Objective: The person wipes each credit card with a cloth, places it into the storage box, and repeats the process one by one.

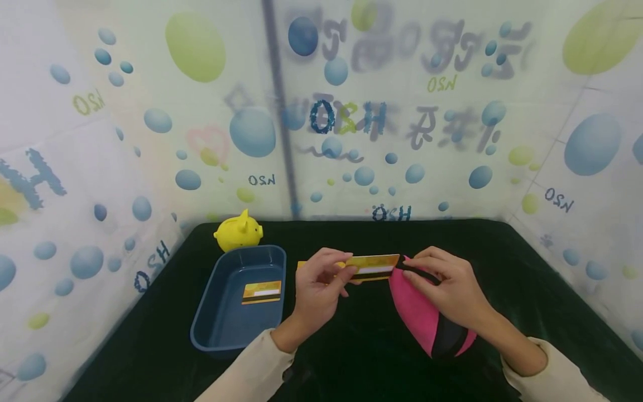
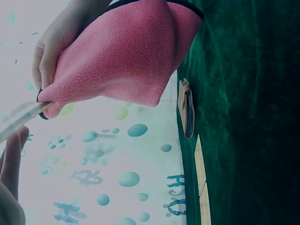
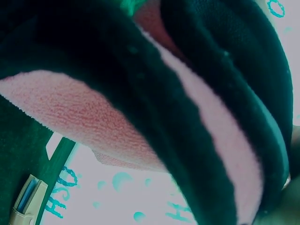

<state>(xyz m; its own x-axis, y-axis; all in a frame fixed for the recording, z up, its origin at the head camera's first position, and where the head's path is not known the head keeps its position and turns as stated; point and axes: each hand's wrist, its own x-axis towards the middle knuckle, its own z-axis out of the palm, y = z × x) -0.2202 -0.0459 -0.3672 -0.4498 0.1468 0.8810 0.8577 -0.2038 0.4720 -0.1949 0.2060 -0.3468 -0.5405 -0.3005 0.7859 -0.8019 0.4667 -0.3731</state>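
Observation:
My left hand (image 1: pixel 317 287) pinches the left end of a gold bank card (image 1: pixel 374 267) with a dark stripe and white strip, raised over the table. My right hand (image 1: pixel 454 286) grips a pink cloth (image 1: pixel 414 307) with black edging, and a corner of it is at the card's right end. The rest of the cloth hangs below the right hand. In the left wrist view the cloth (image 2: pixel 117 56) hangs beside the card (image 2: pixel 21 117). Much of the right wrist view is filled by the cloth (image 3: pixel 89 108), and the right fingers are mostly hidden there.
To the left stands a blue tray (image 1: pixel 213 312) with another gold card (image 1: pixel 261 292) lying in it. A yellow piggy bank (image 1: pixel 237 232) is behind the tray. On the dark green tablecloth (image 2: pixel 253 117) lie a tan wallet (image 2: pixel 186 108) and light flat cards (image 2: pixel 202 183).

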